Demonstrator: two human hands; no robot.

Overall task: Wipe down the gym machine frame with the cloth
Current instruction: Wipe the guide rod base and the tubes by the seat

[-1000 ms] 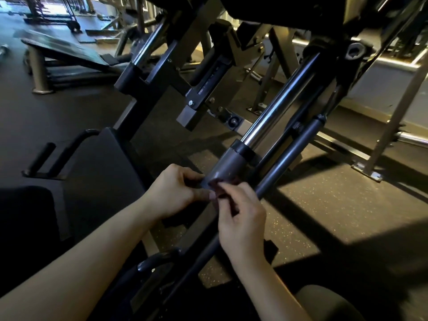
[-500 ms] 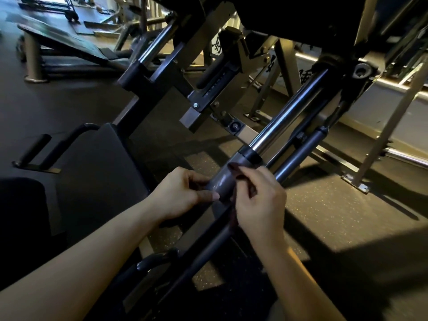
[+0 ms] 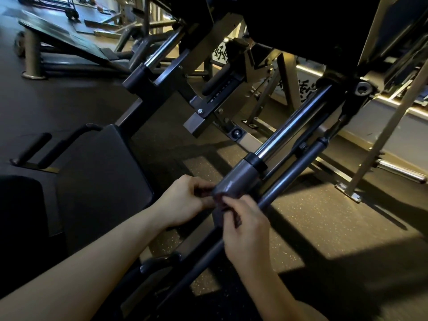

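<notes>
The gym machine frame slopes up to the right, with a chrome guide rod point(image 3: 289, 130) entering a grey sleeve point(image 3: 240, 177); a thinner dark bar point(image 3: 291, 172) runs beside it. A small dark cloth point(image 3: 218, 217) is wrapped at the sleeve's lower end, mostly hidden by my fingers. My left hand point(image 3: 185, 200) pinches the cloth from the left side of the sleeve. From the right, my right hand point(image 3: 243, 228) pinches the cloth with curled fingers, just below the sleeve's end.
A black seat pad point(image 3: 99, 177) and two black handles point(image 3: 34, 147) lie to the left. A square frame tube with an adjuster plate point(image 3: 208, 110) sits above the hands. Speckled rubber floor point(image 3: 324, 228) spreads right, with a steel foot plate point(image 3: 349, 191). A bench point(image 3: 58, 38) stands far left.
My right hand slid up along the grey sleeve, then came back down to its lower end. My left hand stayed at the sleeve's left side. The view shifted slightly.
</notes>
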